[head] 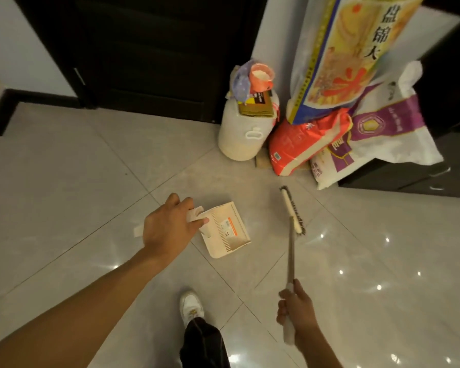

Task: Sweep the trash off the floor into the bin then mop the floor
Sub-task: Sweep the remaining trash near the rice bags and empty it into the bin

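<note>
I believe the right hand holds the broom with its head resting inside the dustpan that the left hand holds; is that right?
Not quite: the head view shows the broom head on the floor right of the dustpan, apart from it. The right hand holds the broom, the left hand the dustpan.

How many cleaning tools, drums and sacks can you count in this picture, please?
Broom: 1
Dustpan: 1
White plastic drum: 1
Sacks: 3 (yellow-and-blue sack, red sack, white-and-purple sack, counted as one)
Total: 6
</note>
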The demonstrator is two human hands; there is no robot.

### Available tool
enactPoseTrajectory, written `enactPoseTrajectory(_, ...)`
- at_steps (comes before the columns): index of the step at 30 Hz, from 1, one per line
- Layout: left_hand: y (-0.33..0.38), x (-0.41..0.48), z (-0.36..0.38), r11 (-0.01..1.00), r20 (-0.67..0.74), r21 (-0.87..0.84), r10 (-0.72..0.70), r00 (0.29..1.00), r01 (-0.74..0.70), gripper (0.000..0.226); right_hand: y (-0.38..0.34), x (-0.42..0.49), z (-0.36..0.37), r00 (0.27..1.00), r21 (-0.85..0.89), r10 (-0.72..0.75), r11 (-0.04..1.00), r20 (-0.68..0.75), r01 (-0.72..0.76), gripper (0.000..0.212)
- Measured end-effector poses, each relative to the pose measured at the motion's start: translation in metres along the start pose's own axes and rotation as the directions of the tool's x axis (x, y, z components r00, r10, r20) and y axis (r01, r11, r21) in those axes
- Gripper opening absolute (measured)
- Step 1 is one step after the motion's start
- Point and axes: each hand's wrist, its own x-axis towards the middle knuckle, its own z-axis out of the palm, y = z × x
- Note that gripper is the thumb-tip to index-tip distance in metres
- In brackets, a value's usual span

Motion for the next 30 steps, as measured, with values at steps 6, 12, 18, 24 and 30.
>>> enactPoseTrajectory(6,0.044,0.026,0.013,1.000,-0.015,-0.011,0.027,1.000,-0.028,0.036,-0.016,0.050,-0.043,0.996,-0.183,0.089,0.980,0.033,-0.081,0.047)
enactPoseTrajectory(12,0.062,0.035,0.013,0.998,-0.014,0.064,0.028,1.000,-0.027,0.039,0.003,0.009,-0.028,0.963,-0.461,0.184,0.884,0.199,-0.074,0.079)
enactPoseTrajectory(18,0.060,0.034,0.007,0.998,-0.003,0.069,-0.011,1.000,0.011,0.039,0.015,-0.039,-0.022,0.921,-0.266,0.209,0.956,0.328,-0.122,0.077)
enactPoseTrajectory(24,0.001,0.006,-0.009,0.988,-0.081,0.009,-0.152,0.985,0.154,0.039,0.008,-0.045,-0.038,0.958,-0.019,0.101,0.995,0.269,-0.100,0.060)
enactPoseTrajectory(30,-0.053,-0.020,-0.031,0.956,-0.175,0.039,-0.279,0.944,0.290,0.044,-0.020,-0.024,0.011,0.984,-0.113,0.062,0.993,0.167,-0.044,0.058)
